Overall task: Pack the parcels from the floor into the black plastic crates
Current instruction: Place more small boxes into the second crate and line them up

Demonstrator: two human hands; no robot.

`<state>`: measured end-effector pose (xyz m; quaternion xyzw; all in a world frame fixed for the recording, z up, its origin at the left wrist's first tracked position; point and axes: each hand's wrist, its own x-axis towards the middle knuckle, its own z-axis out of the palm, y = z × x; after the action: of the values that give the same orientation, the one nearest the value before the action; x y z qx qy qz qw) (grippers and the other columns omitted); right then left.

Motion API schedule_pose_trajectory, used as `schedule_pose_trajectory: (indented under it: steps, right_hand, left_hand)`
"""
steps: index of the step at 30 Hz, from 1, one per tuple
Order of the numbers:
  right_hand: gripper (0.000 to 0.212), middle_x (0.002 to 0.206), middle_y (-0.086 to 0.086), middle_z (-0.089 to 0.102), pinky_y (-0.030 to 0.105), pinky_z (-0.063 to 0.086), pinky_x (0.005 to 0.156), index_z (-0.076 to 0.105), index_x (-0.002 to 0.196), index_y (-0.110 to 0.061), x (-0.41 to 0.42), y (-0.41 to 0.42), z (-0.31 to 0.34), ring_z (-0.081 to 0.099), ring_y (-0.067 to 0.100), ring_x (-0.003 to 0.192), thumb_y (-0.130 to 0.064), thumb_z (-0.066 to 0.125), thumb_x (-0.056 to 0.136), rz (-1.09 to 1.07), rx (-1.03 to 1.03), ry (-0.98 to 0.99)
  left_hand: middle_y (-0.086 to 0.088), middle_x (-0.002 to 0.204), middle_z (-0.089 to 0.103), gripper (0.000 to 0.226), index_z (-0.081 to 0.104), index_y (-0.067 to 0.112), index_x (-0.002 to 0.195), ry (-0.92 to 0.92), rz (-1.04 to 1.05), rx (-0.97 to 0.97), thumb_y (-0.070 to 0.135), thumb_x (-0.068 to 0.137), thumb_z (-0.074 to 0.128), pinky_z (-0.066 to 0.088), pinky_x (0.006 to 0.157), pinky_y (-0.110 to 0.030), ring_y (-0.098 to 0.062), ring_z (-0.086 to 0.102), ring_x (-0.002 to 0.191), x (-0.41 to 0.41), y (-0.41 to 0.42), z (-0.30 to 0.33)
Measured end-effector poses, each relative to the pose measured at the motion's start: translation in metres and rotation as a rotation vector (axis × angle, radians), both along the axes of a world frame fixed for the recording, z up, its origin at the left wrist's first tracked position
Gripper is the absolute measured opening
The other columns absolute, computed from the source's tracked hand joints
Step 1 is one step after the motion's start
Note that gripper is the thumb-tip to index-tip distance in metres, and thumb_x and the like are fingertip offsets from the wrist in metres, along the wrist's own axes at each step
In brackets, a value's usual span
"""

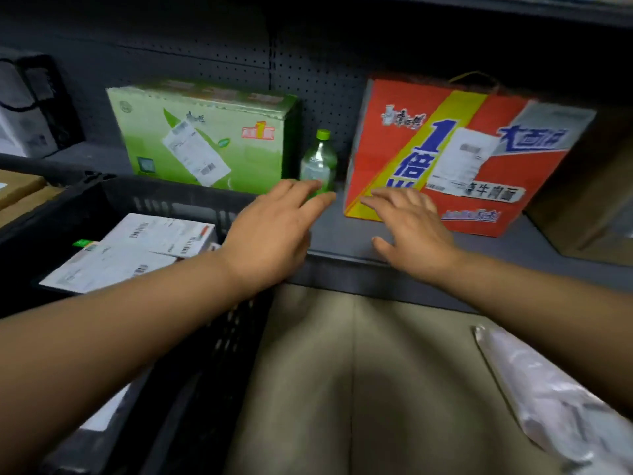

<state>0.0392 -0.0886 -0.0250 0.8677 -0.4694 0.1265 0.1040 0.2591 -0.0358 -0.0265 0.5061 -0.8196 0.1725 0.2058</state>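
Black crate (164,200) (parcels (137,248) inside) beside empty left hand (270,231).

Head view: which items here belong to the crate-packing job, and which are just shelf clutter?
Job:
- black plastic crate
- white labelled parcels already inside it
- grey plastic-wrapped parcel on the floor
- left hand and right hand, both open and empty

Lying about, probably:
- green carton
- green-capped bottle
- red carton
- brown boxes at far right
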Motion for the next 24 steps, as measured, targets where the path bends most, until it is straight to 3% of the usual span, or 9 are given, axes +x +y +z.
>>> schedule_pose_trajectory:
  steps: [4, 9, 16, 20, 24]
  right_hand:
    - [0.065, 0.143, 0.006, 0.042, 0.039, 0.018, 0.11, 0.044, 0.139, -0.018, -0.089, 0.008, 0.003, 0.035, 0.028, 0.13, -0.023, 0.067, 0.078, -0.068, -0.017, 0.054]
    - [0.064, 0.141, 0.01, 0.043, 0.043, 0.018, 0.111, 0.043, 0.139, -0.015, -0.199, 0.024, -0.021, 0.036, 0.032, 0.129, -0.021, 0.066, 0.08, -0.183, 0.039, 0.172]
    - [0.067, 0.149, 0.005, 0.032, 0.038, 0.017, 0.112, 0.03, 0.145, -0.022, -0.324, 0.091, -0.086, 0.031, 0.027, 0.134, -0.034, 0.06, 0.087, -0.426, 0.27, 0.257]
    - [0.063, 0.145, -0.002, 0.037, 0.035, 0.022, 0.111, 0.031, 0.142, -0.03, -0.362, 0.142, -0.122, 0.034, 0.02, 0.132, -0.044, 0.058, 0.087, -0.519, 0.457, 0.161]
    - [0.069, 0.143, -0.004, 0.039, 0.03, 0.029, 0.106, 0.034, 0.141, -0.03, -0.373, 0.193, -0.143, 0.038, 0.018, 0.13, -0.055, 0.06, 0.082, -0.476, 0.652, 0.083]
  left_hand:
    - [-0.015, 0.129, 0.055, 0.063, 0.054, 0.009, 0.127, -0.034, -0.116, 0.043, 0.008, 0.065, 0.066, 0.051, 0.08, -0.038, -0.035, 0.054, 0.111, -0.087, -0.017, -0.007]
    - [-0.009, 0.15, 0.03, 0.065, 0.036, 0.017, 0.141, -0.034, -0.2, 0.232, 0.01, 0.079, 0.055, 0.041, 0.098, -0.044, -0.028, 0.03, 0.134, -0.189, -0.024, -0.032]
    - [-0.008, 0.157, 0.013, 0.07, 0.022, 0.023, 0.148, -0.058, -0.283, 0.418, 0.011, 0.085, 0.05, 0.032, 0.107, -0.04, -0.026, 0.019, 0.14, -0.291, 0.002, -0.094]
    - [-0.004, 0.157, 0.014, 0.066, 0.021, 0.027, 0.148, -0.026, -0.34, 0.488, 0.013, 0.09, 0.049, 0.029, 0.11, -0.034, -0.024, 0.021, 0.141, -0.325, 0.026, -0.129]
    - [-0.004, 0.158, 0.01, 0.068, 0.018, 0.027, 0.149, -0.041, -0.366, 0.585, 0.019, 0.09, 0.052, 0.027, 0.111, -0.035, -0.024, 0.017, 0.142, -0.344, 0.044, -0.153]
